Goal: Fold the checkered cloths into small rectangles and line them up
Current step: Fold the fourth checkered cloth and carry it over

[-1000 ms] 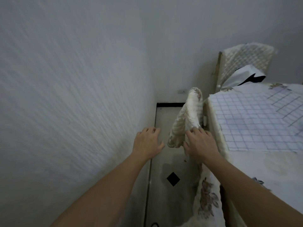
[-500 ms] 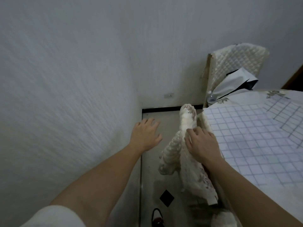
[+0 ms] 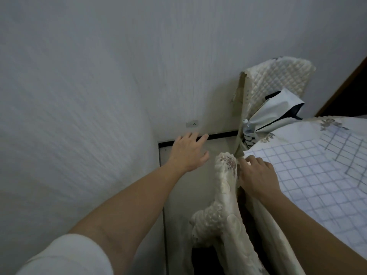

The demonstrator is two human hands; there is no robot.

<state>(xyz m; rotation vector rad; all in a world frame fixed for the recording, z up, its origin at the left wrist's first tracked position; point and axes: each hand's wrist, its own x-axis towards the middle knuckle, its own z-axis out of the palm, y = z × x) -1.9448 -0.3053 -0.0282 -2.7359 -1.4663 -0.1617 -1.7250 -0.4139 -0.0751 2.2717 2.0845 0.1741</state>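
So, checkered cloth [image 3: 309,175]: thin white fabric with a pale blue-grey grid, spread flat just right of the right hand.
Its direction: one corner points at the right fingertips; one edge runs back along the right forearm, the other away to the right. The frame cuts it off, so I cannot tell its long axis.
Second checkered cloth [image 3: 345,147]: darker grid, lying on the first, well right of the right hand.
Right hand [image 3: 256,175]: palm down at that corner with its fingers curled; I cannot tell whether they pinch anything.
Tablecloth [image 3: 228,205]: cream, embroidered, with a scalloped edge, bunched and hanging between the hands.
Left hand [image 3: 188,151]: fingers spread wide, holding nothing, over the floor [image 3: 188,195].
Chair cover [image 3: 278,80]: quilted cream diamonds, beyond the right hand.
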